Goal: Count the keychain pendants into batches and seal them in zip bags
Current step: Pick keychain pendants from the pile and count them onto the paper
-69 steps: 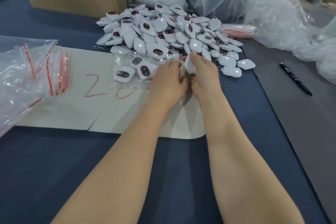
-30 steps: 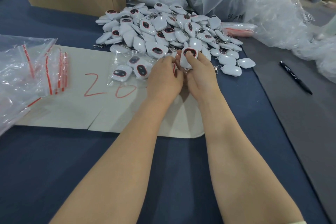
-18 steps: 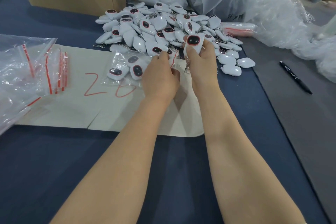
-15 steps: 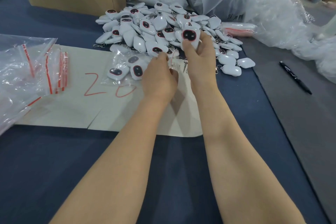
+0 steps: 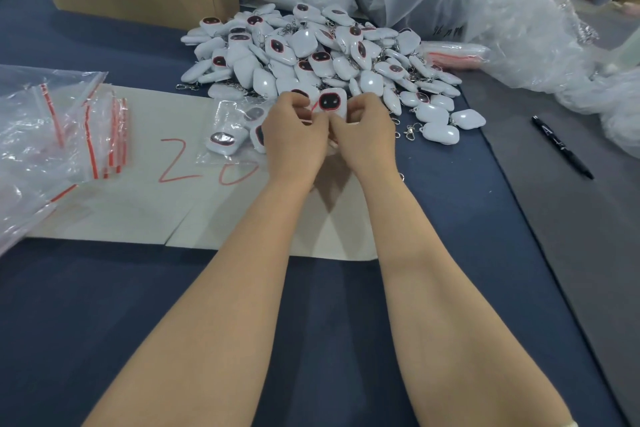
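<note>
Pendant [image 5: 330, 102], white with a dark, red-rimmed face: pinched in the right hand [image 5: 363, 137], fingers curled round its right edge, face turned up to the camera. It sits at the near edge of the pile [image 5: 311, 52] of like pendants, between the two hands.

Left hand [image 5: 294, 140], fingers curled, pinches the mouth of a clear zip bag [image 5: 227, 114] by its red strip, right against the held pendant's left side. The bag lies out to the left on a pale card sheet [image 5: 138, 211] marked "20" in red; a few pendants show inside it. Whether the held pendant is past the bag's mouth: cannot tell.

Stack of spare bags [image 5: 52, 121], red-striped, on the sheet's left end. Cardboard box [image 5: 138, 0] holding more pendants, far left behind. Black pen [image 5: 561, 146] well apart on the right. Crumpled clear plastic [image 5: 512, 21] behind the pile.
</note>
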`<state>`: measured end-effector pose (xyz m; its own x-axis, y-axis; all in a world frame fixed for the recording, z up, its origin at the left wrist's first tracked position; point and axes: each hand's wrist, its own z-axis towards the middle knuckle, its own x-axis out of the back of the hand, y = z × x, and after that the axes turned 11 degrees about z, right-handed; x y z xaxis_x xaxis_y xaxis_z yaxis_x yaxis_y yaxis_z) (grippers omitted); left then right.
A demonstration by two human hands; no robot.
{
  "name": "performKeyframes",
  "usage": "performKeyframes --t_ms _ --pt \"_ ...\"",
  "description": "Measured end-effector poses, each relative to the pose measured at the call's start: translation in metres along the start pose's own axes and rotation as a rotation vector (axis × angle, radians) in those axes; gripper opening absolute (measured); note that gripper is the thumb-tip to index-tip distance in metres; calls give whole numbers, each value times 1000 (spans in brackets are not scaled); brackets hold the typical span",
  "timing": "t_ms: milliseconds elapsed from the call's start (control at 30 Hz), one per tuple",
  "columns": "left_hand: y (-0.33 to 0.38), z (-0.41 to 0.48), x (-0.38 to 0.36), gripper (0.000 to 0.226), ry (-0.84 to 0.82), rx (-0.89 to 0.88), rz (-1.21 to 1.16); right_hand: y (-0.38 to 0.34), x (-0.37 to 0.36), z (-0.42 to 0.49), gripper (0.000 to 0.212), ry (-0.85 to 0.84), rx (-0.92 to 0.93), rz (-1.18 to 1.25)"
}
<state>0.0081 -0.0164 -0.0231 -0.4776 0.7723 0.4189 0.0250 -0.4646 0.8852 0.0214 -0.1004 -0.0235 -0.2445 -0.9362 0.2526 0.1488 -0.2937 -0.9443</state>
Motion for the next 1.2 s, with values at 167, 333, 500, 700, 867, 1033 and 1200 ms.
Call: performKeyframes --t_ms 167,333,500,700,867,1033,1200 --pt "6 -3 5 19 114 -84 -45 -4 2 -1 50 -141 17 -121" --pt "10 -10 5 19 157 -262 -10 -7 5 -1 23 -322 -26 -161" --pt "10 -11 5 20 169 -344 38 -4 9 -3 25 -322 83 -98" --pt "9 -10 6 22 205 -376 70 -5 5 -3 23 -325 63 115" --pt "0 -6 -1 32 69 -352 193 -2 19 5 32 160 60 -182" --pt "-14 -4 -10 35 -157 -388 587 16 40 10 56 167 -298 -560" --pt "-13 -4 -10 35 -144 -382 586 21 44 10 55 206 -265 -586"
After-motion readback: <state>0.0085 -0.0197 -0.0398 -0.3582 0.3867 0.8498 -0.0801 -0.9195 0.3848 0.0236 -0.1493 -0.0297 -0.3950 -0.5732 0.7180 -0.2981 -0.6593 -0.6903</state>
